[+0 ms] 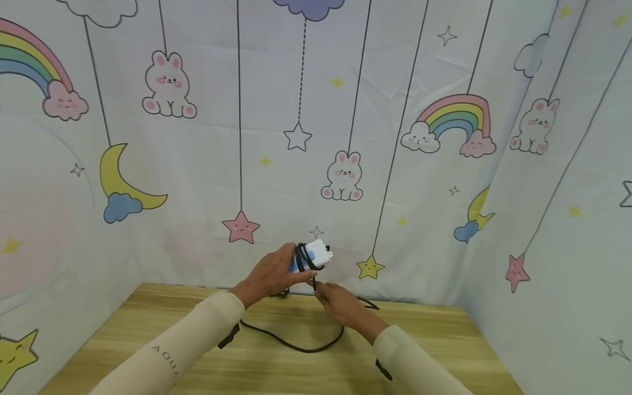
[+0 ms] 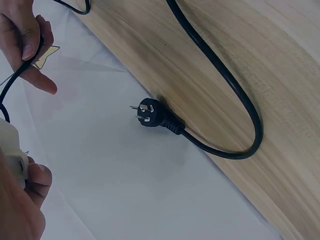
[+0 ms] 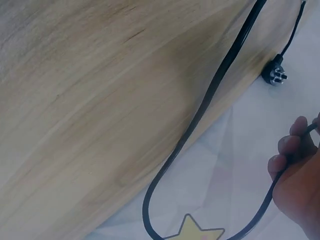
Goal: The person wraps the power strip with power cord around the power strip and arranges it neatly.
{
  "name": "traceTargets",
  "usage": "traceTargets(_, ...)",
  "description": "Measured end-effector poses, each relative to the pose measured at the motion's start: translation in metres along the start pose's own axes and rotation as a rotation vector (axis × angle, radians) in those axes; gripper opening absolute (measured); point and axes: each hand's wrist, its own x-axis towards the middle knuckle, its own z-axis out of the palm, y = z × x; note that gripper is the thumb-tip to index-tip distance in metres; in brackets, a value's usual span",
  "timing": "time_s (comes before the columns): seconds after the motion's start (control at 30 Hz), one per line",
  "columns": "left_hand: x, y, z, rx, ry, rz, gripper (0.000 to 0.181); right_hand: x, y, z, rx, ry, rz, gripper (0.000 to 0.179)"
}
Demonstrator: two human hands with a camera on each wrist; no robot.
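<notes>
A: Head view first. Where's the white block (image 1: 322,252)?

B: At six o'clock from the centre, raised above the wood-grained table (image 1: 276,376). It's box-shaped and smooth, with a blue patch and a small loop at its three o'clock end.

A: And the hands?

B: The left hand (image 1: 269,272) grasps the block, covering part of it. Black cable (image 1: 301,349) wraps it in several turns. At five o'clock from the block, the right hand (image 1: 342,303) pinches that cable, which sags in a loop near the tabletop. Pale sleeves (image 1: 178,343) hide some of the wood; behind hangs creased, printed fabric (image 1: 296,186).

A: Left wrist view?

B: A round black plug (image 2: 150,112) with metal prongs lies near the centre, at the table's edge, its cord curving round at three o'clock. The block, partly cut off, sits at eight o'clock in the left fingers; the right fingers grip cable at ten.

A: Right wrist?

B: Right fingers curl round the cable at four o'clock. The plug shows at two, and a printed yellow star (image 3: 192,230) at six.
</notes>
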Motion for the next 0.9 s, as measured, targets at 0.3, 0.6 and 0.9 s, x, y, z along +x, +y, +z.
traceTargets(0.3, 0.003, 0.000, 0.009, 0.137, 0.030, -0.045, 0.084, 0.001, -0.009, -0.004, -0.021, -0.020, -0.077, 0.040)
traceTargets(0.6, 0.002, -0.004, 0.006, 0.353, 0.012, -0.040, 0.089, 0.000, -0.018, -0.012, -0.212, 0.100, -0.254, 0.023)
traceTargets(0.9, -0.009, -0.008, 0.006, 0.616, -0.069, 0.076, 0.091, 0.001, -0.017, -0.007, -0.323, 0.234, -0.374, 0.014)
